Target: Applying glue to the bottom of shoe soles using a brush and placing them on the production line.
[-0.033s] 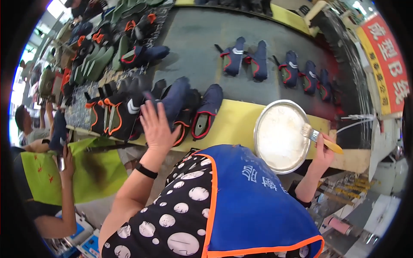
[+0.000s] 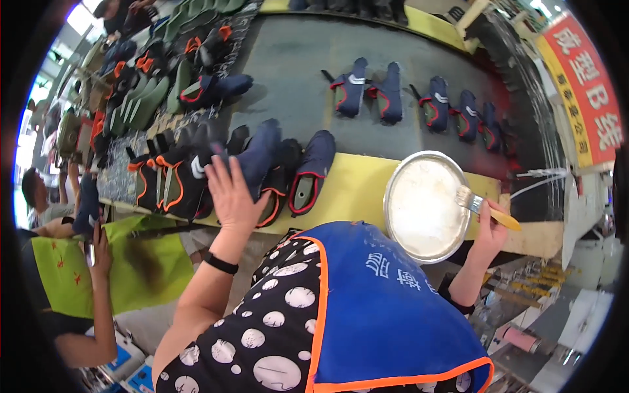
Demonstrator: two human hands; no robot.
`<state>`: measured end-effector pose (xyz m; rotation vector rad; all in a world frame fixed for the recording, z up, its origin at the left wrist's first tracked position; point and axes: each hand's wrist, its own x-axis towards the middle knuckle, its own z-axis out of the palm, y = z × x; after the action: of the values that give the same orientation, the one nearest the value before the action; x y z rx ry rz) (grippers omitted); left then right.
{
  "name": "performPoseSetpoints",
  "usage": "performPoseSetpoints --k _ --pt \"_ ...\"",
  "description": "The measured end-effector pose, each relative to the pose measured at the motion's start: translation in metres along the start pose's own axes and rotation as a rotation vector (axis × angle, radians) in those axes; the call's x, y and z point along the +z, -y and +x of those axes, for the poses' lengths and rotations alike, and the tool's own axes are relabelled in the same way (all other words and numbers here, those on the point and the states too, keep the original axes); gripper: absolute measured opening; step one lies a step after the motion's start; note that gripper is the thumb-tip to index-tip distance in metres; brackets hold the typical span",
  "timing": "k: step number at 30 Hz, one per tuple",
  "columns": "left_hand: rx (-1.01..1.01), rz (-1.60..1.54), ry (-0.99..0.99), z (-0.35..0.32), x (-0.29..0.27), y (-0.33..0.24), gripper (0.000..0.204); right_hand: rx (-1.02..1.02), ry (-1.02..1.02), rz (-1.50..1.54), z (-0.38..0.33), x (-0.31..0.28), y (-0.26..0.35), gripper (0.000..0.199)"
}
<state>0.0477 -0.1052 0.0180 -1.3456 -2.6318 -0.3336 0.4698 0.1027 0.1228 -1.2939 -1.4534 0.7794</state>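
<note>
My left hand (image 2: 230,194) reaches forward with fingers spread, touching a dark blue shoe upper (image 2: 259,156) in a row of blue and black uppers with orange and red trim. My right hand (image 2: 488,230) grips a brush (image 2: 486,207) with a yellow wooden handle; its bristles rest at the right rim of a round metal pan (image 2: 422,206) holding white paste. The pan sits on the yellow edge strip (image 2: 354,190) of a dark conveyor belt (image 2: 295,78). A blue apron over a black spotted top fills the lower middle.
More blue uppers (image 2: 386,92) lie in pairs across the belt. Green soles and further uppers (image 2: 141,98) are stacked at the left. A co-worker (image 2: 72,262) in a green apron sits at the lower left. A red sign (image 2: 586,92) hangs at the right.
</note>
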Motion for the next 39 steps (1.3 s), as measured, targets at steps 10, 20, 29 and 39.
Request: performPoseSetpoints --k 10,20,29,39 --pt "-0.170 0.140 0.243 0.011 -0.010 -0.011 0.122 0.060 -0.021 -0.021 -0.037 -0.023 -0.022 0.016" --pt "-0.256 -1.495 0.581 0.037 -0.025 -0.026 0.085 0.188 -0.003 -0.153 -0.053 -0.017 -0.109 0.020" --pt "-0.300 -1.708 1.485 0.059 -0.002 -0.131 0.070 0.089 0.053 -0.651 -0.044 0.016 -0.144 0.021" --pt "-0.078 -1.449 1.770 0.076 -0.013 -0.178 0.074 0.193 -0.167 -0.399 -0.047 -0.013 -0.109 0.017"
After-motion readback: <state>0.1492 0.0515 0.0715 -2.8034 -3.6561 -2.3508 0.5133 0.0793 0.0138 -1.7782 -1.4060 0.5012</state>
